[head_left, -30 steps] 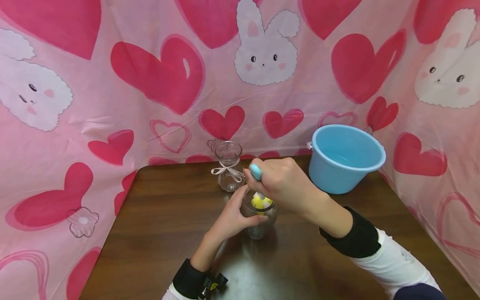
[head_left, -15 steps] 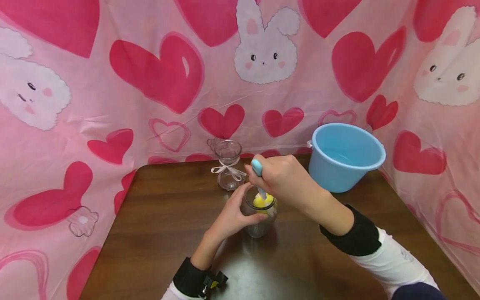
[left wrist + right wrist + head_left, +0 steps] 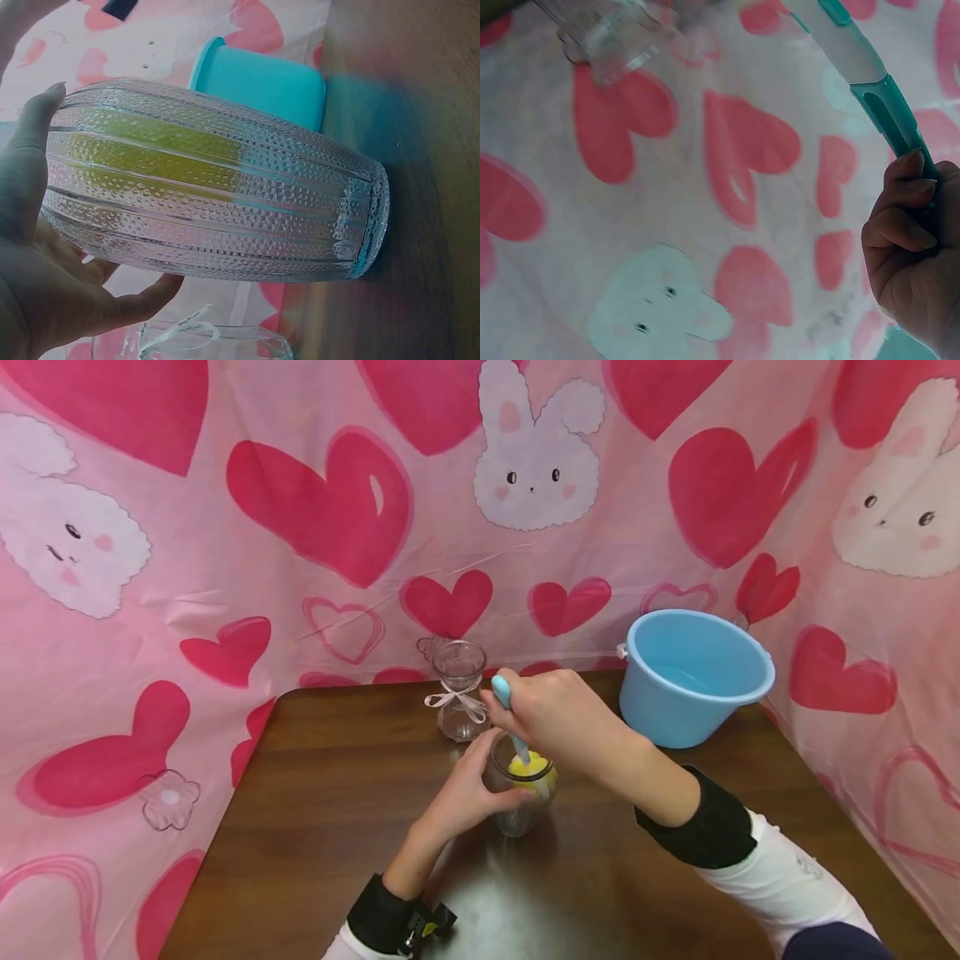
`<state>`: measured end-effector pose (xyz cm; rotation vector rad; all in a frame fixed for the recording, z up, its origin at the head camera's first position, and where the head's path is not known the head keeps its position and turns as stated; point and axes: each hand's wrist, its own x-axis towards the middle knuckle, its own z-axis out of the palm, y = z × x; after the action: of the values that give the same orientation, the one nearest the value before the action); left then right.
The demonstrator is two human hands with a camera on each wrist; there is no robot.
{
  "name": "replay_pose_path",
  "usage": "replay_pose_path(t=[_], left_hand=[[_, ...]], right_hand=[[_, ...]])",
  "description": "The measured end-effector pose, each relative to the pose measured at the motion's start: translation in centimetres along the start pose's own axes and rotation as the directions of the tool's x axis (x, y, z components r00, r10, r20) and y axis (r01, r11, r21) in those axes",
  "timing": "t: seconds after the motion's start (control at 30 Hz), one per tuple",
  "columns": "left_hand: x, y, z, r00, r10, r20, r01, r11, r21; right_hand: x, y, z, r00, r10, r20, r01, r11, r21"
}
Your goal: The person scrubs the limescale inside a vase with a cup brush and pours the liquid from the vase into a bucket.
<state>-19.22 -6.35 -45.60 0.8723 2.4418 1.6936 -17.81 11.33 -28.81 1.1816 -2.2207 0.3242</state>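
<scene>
Now glass jar (image 3: 517, 793) sits within left fingers (image 3: 480, 789).

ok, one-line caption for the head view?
Left hand holds a glass jar while the right hand pushes a yellow-headed brush into it.

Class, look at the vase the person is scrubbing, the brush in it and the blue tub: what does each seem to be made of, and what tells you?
Vase: clear glass, most likely, see-through with a dotted, ribbed surface.
Brush: the handle looks like smooth teal and white plastic; its yellow head is probably sponge, though blurred.
Tub: apparently matte light blue plastic, thin-walled with a moulded rim.
</scene>
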Motion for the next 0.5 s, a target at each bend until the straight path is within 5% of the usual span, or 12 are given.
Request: replay_pose_path(t=[0.3,0.5], left_hand=[[-0.1,0.2,0.1,0.999,-0.038,-0.008,0.038,0.999,-0.028],[0.0,0.2,0.2,0.999,-0.043,-0.016,0.043,0.999,-0.019]], right_hand=[[-1.0,1.0,0.0,0.996,0.062,-0.069,-0.059,0.997,0.047],[-2.4,1.5,1.7,0.993,0.119,-0.003,-0.118,0.989,0.087]])
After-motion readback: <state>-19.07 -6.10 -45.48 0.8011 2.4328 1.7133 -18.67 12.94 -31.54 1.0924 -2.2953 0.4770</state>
